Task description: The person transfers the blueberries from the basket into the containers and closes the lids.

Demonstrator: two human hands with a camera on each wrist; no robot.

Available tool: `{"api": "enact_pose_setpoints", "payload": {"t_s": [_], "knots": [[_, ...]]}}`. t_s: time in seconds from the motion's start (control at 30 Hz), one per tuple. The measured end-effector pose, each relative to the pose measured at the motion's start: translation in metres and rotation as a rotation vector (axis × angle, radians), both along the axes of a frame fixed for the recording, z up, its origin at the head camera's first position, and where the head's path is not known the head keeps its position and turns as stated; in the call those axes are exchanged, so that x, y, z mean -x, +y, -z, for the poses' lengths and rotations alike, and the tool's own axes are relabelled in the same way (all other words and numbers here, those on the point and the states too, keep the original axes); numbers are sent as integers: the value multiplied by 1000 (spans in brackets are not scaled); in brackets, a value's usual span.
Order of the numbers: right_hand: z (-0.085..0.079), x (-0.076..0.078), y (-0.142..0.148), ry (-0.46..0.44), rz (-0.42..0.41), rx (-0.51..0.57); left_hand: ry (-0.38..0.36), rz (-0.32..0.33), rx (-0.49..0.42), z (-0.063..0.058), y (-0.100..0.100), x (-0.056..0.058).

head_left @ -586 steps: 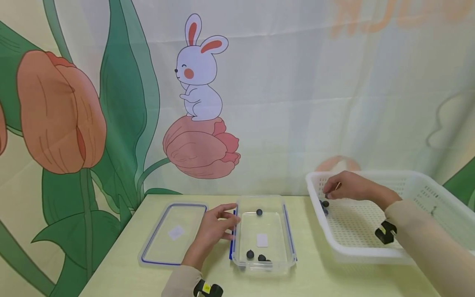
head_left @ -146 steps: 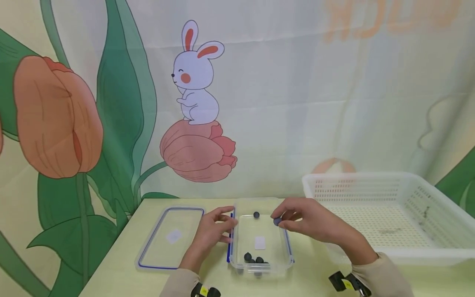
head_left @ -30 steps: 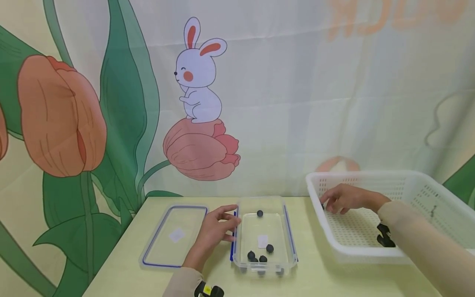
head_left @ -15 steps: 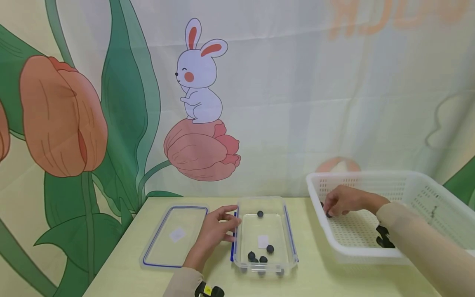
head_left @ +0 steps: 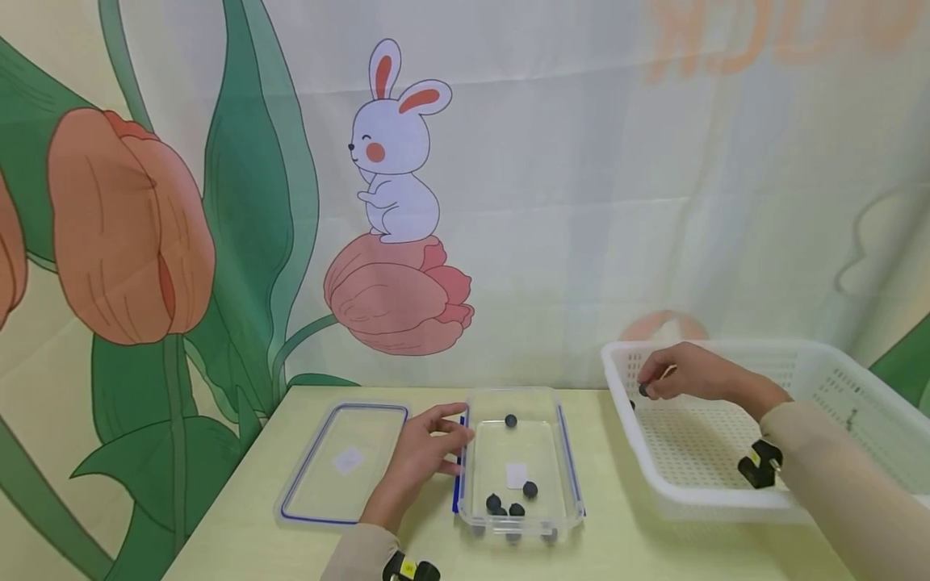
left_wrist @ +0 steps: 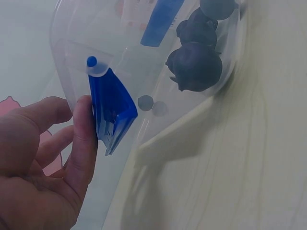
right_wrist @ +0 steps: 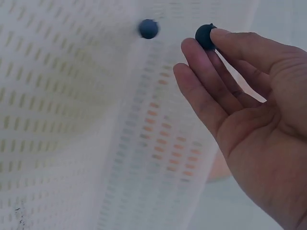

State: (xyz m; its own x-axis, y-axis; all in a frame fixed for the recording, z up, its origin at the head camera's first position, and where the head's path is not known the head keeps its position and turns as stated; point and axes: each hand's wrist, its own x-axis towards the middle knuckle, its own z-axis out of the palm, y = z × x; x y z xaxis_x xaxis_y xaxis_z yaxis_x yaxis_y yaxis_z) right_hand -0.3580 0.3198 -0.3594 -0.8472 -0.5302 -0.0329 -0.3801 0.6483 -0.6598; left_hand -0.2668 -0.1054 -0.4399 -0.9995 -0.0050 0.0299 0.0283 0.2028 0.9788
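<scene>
In the head view my left hand (head_left: 425, 448) rests loosely against the left side of a clear plastic box (head_left: 538, 528). Its fingertips touch the wall beside a blue latch (left_wrist: 112, 108) in the left wrist view. Several dark blueberries lie in the box, one (head_left: 511, 421) at the far end and one (head_left: 530, 490) nearer the front. Over the left side of a white plastic basket (head_left: 726, 494), my right hand (head_left: 686, 373) pinches a blueberry (right_wrist: 205, 37) between thumb and fingertips. Another blueberry (right_wrist: 148, 28) sits in the basket close by.
A clear lid (head_left: 312, 484) with a blue seal lies left of the box, close to my left forearm. The basket's raised wall (head_left: 617, 387) stands between my right hand and the box. A printed curtain (head_left: 538, 202) hangs behind the table (head_left: 606, 557).
Over the last second my right hand has picked a blueberry from the basket and lifted it. Compared with earlier, the box holds more blueberries and the basket fewer. The left hand stays put.
</scene>
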Motion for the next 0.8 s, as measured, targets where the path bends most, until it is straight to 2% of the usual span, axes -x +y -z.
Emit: {"api": "enact_pose_setpoints", "payload": {"t_s": [0.27, 0.57, 0.67, 0.8], "knots": [[-28, -15, -5, 60, 50, 80, -2, -2, -1, -1, 1, 0], [-61, -50, -33, 158, 25, 175, -3, 1, 2, 0, 0, 1], [-66, -63, -46, 196, -6, 197, 1, 4, 1, 0, 0, 0], [-63, -74, -62, 212, -51, 261, 3, 6, 2, -1, 0, -2]]}}
